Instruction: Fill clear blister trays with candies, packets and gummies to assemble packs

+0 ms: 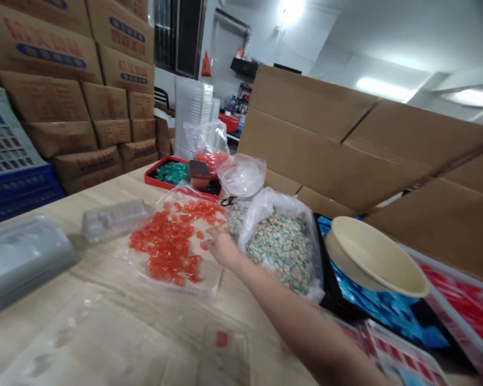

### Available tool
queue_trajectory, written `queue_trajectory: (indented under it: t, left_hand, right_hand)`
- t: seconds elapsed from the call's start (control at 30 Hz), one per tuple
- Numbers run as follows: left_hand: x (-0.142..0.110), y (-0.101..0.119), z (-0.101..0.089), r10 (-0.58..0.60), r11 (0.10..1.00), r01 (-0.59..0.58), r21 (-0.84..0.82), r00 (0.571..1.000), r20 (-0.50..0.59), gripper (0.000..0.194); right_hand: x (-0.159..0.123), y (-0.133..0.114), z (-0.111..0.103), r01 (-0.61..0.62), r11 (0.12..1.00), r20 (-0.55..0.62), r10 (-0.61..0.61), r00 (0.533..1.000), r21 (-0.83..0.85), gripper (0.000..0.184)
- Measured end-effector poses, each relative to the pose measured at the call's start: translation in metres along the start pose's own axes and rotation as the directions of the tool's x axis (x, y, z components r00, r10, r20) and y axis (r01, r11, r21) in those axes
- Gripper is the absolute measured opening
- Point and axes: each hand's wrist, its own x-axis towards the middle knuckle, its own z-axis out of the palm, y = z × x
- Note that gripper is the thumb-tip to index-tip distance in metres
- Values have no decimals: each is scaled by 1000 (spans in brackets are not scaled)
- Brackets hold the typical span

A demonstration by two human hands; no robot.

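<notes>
My right hand [221, 247] reaches out across the wooden table [104, 300] to the edge of a flat clear bag of orange wrapped candies [169, 241]. Its fingers are curled at the pile and seem pinched on one orange candy [206, 245]. Just right of the hand stands an open bag of green-and-white candies [284, 249]. A clear plastic tray [225, 348] with one red piece in it lies near me on the table. My left hand is out of sight.
A cream bowl [374, 257] rests on a tray of blue candies [390, 311]; red candies [462, 300] lie beyond. A red tray [165, 174] with green candies sits further back. Clear lids [112, 217], stacked cartons [64, 80] and large cardboard [346, 139] surround the table.
</notes>
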Motion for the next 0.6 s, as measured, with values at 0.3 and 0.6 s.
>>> queue_trajectory:
  t: [0.3,0.6]
  left_hand:
    - [71,-92,-42,-203,594,304,745,953,-227,83]
    - [71,-110,-34,-110,599,276,752,958,-264,89]
  right_hand:
    - [128,35,13,-215,974,69,219,973,-69,62]
    - [54,-16,39,-29,994,218,6,976,102,69]
